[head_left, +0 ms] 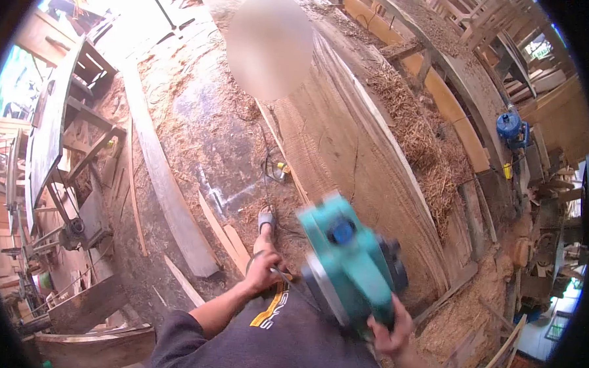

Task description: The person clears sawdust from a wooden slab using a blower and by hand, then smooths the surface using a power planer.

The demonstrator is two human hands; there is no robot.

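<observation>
A green power planer [353, 265], slightly blurred, is held by its rear handle in my right hand [392, 330], fingers wrapped round it. It is over the near end of a wide wooden slab [348, 153]; whether it touches the wood I cannot tell. My left hand [264, 272] is closed in front of my body, left of the planer, on a thin dark cord [296, 289]. A blurred oval hides part of the slab's far end.
A long plank [166, 178] lies on the shaving-covered floor at the left, beside thinner strips. Wooden frames [80, 122] stand farther left. A blue power tool [510, 128] is at the right. A yellow connector [283, 168] lies beside the slab.
</observation>
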